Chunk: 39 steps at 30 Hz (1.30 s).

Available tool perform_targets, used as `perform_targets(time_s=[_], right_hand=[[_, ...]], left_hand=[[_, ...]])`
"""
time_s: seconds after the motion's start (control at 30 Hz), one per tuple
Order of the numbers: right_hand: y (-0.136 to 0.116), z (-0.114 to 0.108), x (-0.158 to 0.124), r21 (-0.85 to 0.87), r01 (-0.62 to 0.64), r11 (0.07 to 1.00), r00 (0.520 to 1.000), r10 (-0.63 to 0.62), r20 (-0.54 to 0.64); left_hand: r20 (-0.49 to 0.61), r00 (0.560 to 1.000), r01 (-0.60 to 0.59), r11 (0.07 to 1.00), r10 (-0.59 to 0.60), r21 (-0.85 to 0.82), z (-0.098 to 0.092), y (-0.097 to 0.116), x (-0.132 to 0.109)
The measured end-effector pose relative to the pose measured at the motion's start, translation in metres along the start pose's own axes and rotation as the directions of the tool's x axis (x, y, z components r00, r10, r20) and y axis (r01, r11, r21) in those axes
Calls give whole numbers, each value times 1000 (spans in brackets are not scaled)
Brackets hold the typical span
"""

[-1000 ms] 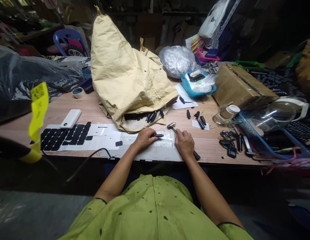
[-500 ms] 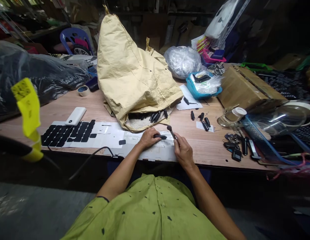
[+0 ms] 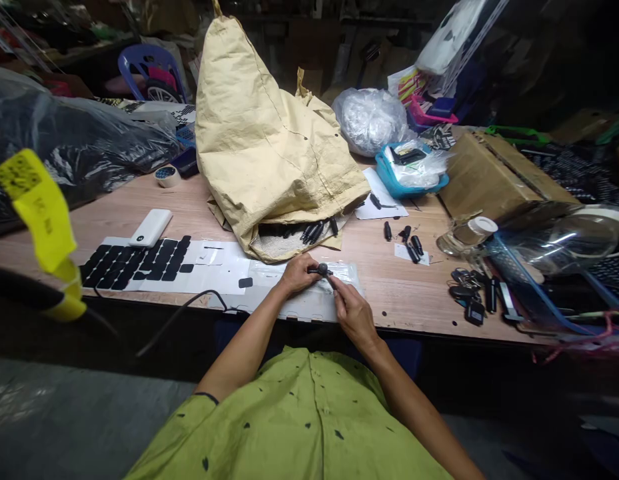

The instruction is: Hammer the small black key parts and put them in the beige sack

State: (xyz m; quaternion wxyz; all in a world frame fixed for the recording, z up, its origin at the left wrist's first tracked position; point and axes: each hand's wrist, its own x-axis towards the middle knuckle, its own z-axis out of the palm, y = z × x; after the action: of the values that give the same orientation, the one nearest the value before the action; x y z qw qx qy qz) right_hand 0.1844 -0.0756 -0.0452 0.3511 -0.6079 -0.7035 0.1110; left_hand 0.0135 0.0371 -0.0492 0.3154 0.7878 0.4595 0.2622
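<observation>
My left hand (image 3: 296,274) is closed around a slim black cylindrical piece (image 3: 313,270) over a white plastic-covered pad (image 3: 294,308) near the table's front edge. In my right hand (image 3: 355,309) is a short dark rod with a round knob (image 3: 322,269). The knob end is at the black piece, partly covering it; whether they touch I cannot tell. Just beyond the pad lies a large tan paper sack (image 3: 269,153), its mouth facing me with several similar black pieces (image 3: 314,232) in it.
To the left, a sheet of black stickers (image 3: 114,267) lies beside a white power bank (image 3: 150,227) and a tape roll (image 3: 167,176). More black pieces (image 3: 413,248), keys (image 3: 466,280), a teal basket (image 3: 409,175), a carton (image 3: 489,175) and a blue tray (image 3: 579,313) are at the right.
My right hand has moved left, bringing the rod's knob over to the black piece in my left hand. A small black disc on the table by my right wrist is now visible.
</observation>
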Motion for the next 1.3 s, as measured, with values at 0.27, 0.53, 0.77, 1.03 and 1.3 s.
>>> perform_targets(time_s=[0.27, 0.53, 0.77, 1.03, 1.3], right_hand=[[6, -6, -2, -28, -13, 1000, 998, 12, -54], [28, -7, 8, -111, -59, 992, 994, 48, -102], [66, -13, 39, -518, -123, 847, 985, 40, -167], [69, -3, 40, -612, -97, 785, 983, -21, -183], [68, 0, 40, -616, -112, 780, 983, -3, -183]], left_hand=[[10, 1000, 2, 1000, -2, 25, 1, 2, 0], [3, 1000, -2, 1000, 2, 25, 1, 2, -1], [18, 1000, -9, 1000, 9, -7, -2, 0, -3], [-62, 997, -55, 994, 49, -98, -11, 11, -18], [318, 864, -325, 915, 389, -237, 27, 26, -128]])
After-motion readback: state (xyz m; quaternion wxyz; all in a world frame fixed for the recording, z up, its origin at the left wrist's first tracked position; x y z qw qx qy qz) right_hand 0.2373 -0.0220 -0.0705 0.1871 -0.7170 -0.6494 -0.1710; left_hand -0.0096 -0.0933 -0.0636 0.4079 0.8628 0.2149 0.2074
